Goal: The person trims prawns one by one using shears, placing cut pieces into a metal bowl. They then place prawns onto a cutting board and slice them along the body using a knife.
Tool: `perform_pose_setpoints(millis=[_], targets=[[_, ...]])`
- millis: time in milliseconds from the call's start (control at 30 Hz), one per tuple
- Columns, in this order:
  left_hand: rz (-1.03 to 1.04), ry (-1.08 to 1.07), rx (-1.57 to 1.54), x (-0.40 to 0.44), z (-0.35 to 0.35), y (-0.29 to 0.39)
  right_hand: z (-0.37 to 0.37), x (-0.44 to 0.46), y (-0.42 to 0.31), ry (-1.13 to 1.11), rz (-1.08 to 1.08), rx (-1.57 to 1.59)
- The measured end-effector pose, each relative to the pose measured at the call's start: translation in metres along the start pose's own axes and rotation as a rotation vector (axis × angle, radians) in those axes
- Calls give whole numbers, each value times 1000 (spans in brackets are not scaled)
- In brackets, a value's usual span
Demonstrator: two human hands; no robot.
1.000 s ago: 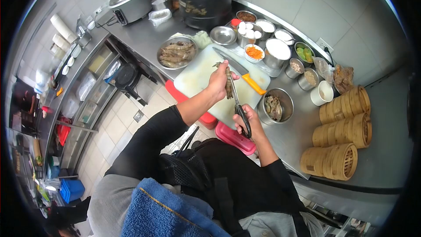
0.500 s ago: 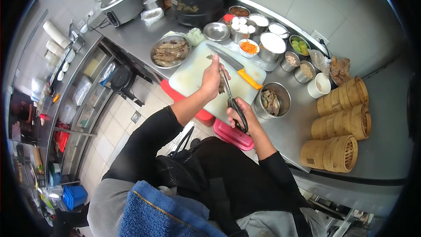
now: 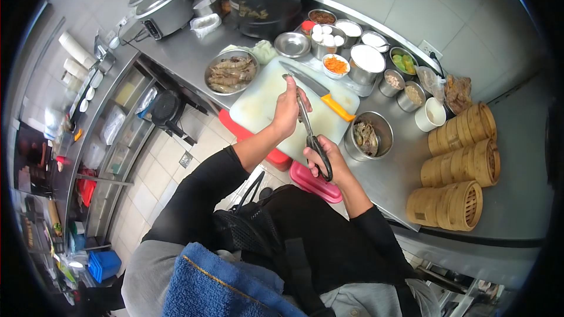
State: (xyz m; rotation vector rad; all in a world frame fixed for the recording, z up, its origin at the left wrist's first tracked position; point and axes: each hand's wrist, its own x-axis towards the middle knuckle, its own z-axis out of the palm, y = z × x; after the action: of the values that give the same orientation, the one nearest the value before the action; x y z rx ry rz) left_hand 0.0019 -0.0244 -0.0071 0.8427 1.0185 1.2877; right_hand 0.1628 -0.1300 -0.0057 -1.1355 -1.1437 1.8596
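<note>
Your left hand (image 3: 286, 108) grips a shrimp (image 3: 286, 76), mostly hidden by your fingers, over the white cutting board (image 3: 264, 97). Your right hand (image 3: 326, 155) is closed around the black handles of the scissors (image 3: 306, 122), their blades against your left hand. The yellow-handled knife (image 3: 336, 107) lies on the board, near the metal pot (image 3: 382, 135). Gold markings on the black cooker (image 3: 264, 10) and labels on the bamboo steamers (image 3: 437, 206) are too small to read.
</note>
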Motion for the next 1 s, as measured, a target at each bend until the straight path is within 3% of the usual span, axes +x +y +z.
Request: perform_pose_setpoints(millis=[200, 300, 467, 700, 900, 1000], targets=[[-1, -10, 3, -8, -1, -1, -1, -6, -1, 4, 7, -91], [37, -92, 149, -9, -4, -3, 2, -5, -1, -11, -45, 118], [45, -9, 33, -11, 6, 0, 1, -6, -4, -8, 6, -35], [102, -26, 211, -7, -3, -19, 2, -4, -5, 18, -80, 92], [103, -90, 196, -20, 5, -4, -2, -8, -2, 28, -32, -46], [78, -165, 225, -28, 9, -3, -3, -4, 1, 8, -90, 105]])
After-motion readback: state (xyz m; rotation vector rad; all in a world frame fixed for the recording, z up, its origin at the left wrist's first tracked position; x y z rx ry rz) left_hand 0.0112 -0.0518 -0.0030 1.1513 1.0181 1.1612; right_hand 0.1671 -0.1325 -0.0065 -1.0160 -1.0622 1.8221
